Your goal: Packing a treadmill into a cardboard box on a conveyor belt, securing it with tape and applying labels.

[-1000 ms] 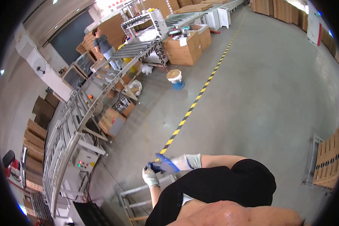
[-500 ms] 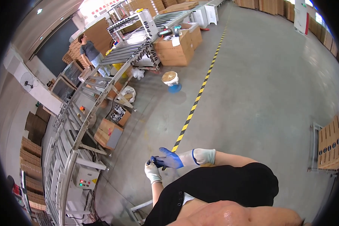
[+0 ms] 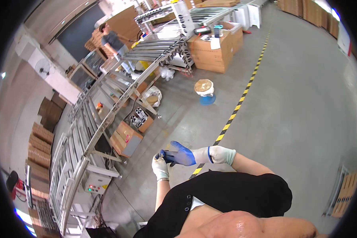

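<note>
My right hand (image 3: pixel 182 154) wears a blue-coated work glove (image 3: pixel 201 155) with a grey-white back, pulled over a white glove whose pale green cuff shows at the wrist. Its thumb points up and its fingers stretch to the left, with nothing seen in the palm. My left hand (image 3: pixel 160 166), in a white glove, is closed around the fingertip end of that blue glove. The exact finger grip there is small and partly hidden. Both hands are held together in front of my black top, above the grey floor.
A roller conveyor (image 3: pixel 103 123) runs along the left, with a control box (image 3: pixel 96 183) beneath it. Open cartons (image 3: pixel 126 139) and a blue-based stool (image 3: pixel 207 99) stand on the floor. Yellow-black tape (image 3: pixel 242 99) crosses it. A co-worker (image 3: pixel 114 43) stands behind the conveyor.
The surroundings have shifted rightward in the picture as my head turned. My left hand keeps its hold on the blue glove's finger end. The co-worker's arm now reaches out toward the conveyor.
</note>
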A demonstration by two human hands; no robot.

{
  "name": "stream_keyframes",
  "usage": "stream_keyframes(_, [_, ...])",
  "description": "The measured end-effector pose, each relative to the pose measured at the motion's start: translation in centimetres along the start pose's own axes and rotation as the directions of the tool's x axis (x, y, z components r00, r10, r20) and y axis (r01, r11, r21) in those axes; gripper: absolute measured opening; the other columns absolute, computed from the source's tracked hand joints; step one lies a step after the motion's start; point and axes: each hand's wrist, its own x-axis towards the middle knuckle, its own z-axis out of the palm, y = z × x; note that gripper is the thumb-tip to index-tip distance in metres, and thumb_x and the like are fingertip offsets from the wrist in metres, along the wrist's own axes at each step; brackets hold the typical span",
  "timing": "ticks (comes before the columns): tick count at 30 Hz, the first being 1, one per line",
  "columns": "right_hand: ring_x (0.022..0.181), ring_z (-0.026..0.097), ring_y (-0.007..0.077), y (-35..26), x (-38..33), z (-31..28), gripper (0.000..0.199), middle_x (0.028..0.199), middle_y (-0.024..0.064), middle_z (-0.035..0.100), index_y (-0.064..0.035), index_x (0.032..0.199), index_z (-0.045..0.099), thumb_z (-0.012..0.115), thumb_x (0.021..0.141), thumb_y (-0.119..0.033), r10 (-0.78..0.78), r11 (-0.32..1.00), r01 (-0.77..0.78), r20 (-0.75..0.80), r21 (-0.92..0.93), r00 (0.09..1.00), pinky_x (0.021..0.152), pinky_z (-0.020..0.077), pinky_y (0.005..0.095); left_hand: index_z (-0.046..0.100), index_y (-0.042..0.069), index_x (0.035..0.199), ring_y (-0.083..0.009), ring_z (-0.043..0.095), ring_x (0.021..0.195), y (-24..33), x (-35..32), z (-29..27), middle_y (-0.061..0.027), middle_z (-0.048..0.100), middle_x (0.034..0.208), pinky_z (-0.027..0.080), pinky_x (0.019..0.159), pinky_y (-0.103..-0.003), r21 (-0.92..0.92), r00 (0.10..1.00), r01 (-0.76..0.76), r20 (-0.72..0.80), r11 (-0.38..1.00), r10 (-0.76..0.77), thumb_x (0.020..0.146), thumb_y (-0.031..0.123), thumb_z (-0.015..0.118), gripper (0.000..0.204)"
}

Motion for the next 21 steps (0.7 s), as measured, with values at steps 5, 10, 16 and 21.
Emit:
stream_keyframes(5, [0.121, 0.048, 0.0180, -1.2, -7.9, -8.8, 0.050, 0.137, 0.0039, 0.046, -0.0085, 0.140, 0.036, 0.036, 0.098, -0.036, -0.029, 0.986, 0.012, -0.096, -0.167, 0.995, 0.096, 0.0381, 0.0318, 0.062, 0.002, 0.099, -0.0130, 0.060, 0.072, 1.7, 3.6, 1.2, -0.0051, 0.066, 0.082, 0.049, 0.069, -0.027, -0.098, 0.983, 0.184, 0.012, 0.978, -0.184, 0.091, 0.020, 0.060, 0.020])
stream_keyframes(10, [0.118, 0.051, 0.0199, -5.4, -6.0, -13.0, 0.046, 0.132, 0.0049, 0.052, -0.0065, 0.134, 0.045, 0.041, 0.097, -0.033, -0.188, 0.936, 0.101, -0.235, -0.336, 0.954, 0.093, 0.0415, 0.0339, 0.060, 0.002, 0.102, -0.0131, 0.061, 0.077, -1.0, 11.3, 5.6, -0.0056, 0.067, 0.087, 0.049, 0.071, -0.027, -0.136, 0.988, 0.119, 0.113, 0.983, -0.104, 0.093, 0.018, 0.057, 0.019])
stream_keyframes(16, [0.105, 0.057, 0.0176, -12.1, 0.1, -18.2, 0.030, 0.117, 0.0074, 0.060, -0.0005, 0.119, 0.056, 0.053, 0.094, -0.016, -0.399, 0.822, 0.164, -0.345, -0.545, 0.850, 0.092, 0.0438, 0.0326, 0.051, -0.005, 0.121, -0.0240, 0.061, 0.101, -1.1, 21.7, 11.7, -0.0160, 0.062, 0.111, 0.048, 0.093, -0.035, -0.643, 0.920, 0.226, 0.389, 0.732, 0.057, 0.096, 0.013, 0.051, 0.030])
stream_keyframes(21, [0.098, 0.058, 0.0158, -16.1, 9.8, -20.9, 0.025, 0.109, 0.0046, 0.061, -0.0036, 0.115, 0.057, 0.051, 0.096, -0.018, -0.230, 0.958, 0.102, -0.505, -0.269, 0.832, 0.091, 0.0455, 0.0337, 0.042, -0.002, 0.133, -0.0248, 0.050, 0.118, 2.4, 25.5, 17.9, -0.0149, 0.050, 0.129, 0.039, 0.103, -0.037, -0.609, 0.506, 0.497, 0.782, 0.619, 0.364, 0.100, 0.025, 0.041, 0.043])
